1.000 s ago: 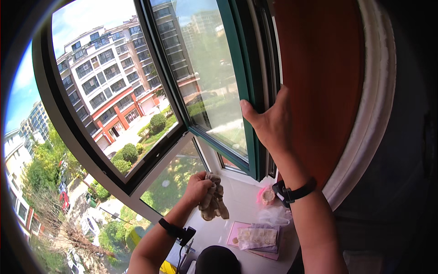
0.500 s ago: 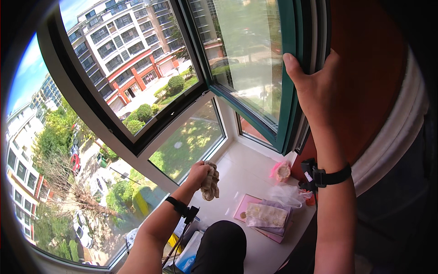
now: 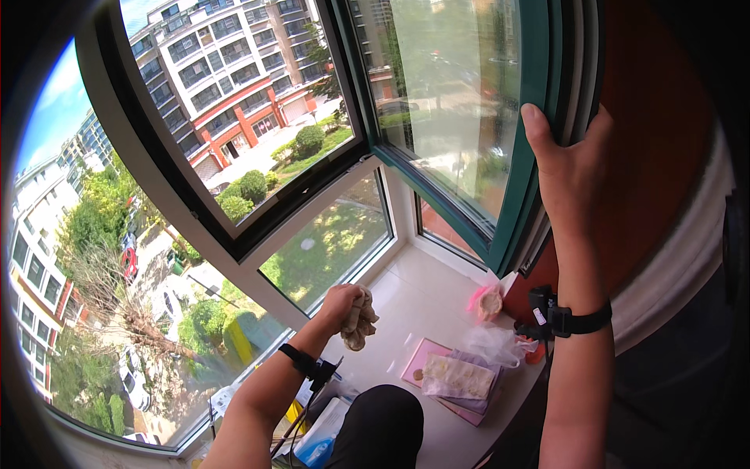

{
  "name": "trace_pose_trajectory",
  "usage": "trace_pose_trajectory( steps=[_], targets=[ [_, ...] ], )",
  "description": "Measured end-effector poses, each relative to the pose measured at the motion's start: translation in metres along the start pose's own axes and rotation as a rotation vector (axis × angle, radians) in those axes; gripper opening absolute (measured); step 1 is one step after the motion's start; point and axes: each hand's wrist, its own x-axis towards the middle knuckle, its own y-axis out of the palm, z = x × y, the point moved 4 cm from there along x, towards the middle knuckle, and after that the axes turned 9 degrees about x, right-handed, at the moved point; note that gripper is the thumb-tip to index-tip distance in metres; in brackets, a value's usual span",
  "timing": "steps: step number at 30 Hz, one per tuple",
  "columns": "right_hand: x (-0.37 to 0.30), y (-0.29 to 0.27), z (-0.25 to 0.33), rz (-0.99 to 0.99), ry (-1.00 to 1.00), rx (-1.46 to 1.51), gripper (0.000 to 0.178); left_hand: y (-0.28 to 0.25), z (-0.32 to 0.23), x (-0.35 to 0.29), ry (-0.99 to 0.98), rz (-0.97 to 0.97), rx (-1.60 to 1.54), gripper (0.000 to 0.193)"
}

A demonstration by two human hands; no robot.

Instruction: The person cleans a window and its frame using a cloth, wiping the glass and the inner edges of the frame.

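A crumpled beige cloth (image 3: 360,319) hangs from my left hand (image 3: 337,306), whose fingers are closed round it above the white sill. My right hand (image 3: 571,160) grips the outer edge of an open window sash (image 3: 539,141) with a dark green frame. The thumb presses on the green inner face; the fingers wrap behind the edge and are mostly hidden. Streaks and reflections show on the sash's glass (image 3: 445,102). Both wrists wear black straps with small devices.
On the white sill (image 3: 391,285) lie pink books (image 3: 430,352) under a folded stained cloth (image 3: 457,377), a clear plastic bag (image 3: 494,344) and a small pink-wrapped item (image 3: 488,301). My dark-clad knee (image 3: 380,426) is at the bottom. An open window gap (image 3: 242,102) faces buildings outside.
The sash and my right hand appear slightly farther right, along with a small shift of the whole view. My left hand keeps hold of the cloth.
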Motion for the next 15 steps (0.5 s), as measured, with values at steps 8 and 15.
trace_pose_trajectory(
  steps=[8, 15],
  targets=[
    [-0.001, 0.003, 0.003, -0.021, 0.019, 0.072, 0.085, 0.007, -0.008, 0.002, 0.011, -0.010, -0.112, 0.020],
    [-0.004, 0.001, 0.004, -0.008, 0.086, 0.115, 0.077, 0.034, -0.018, 0.016, -0.016, 0.133, -0.094, 0.018]
  ],
)
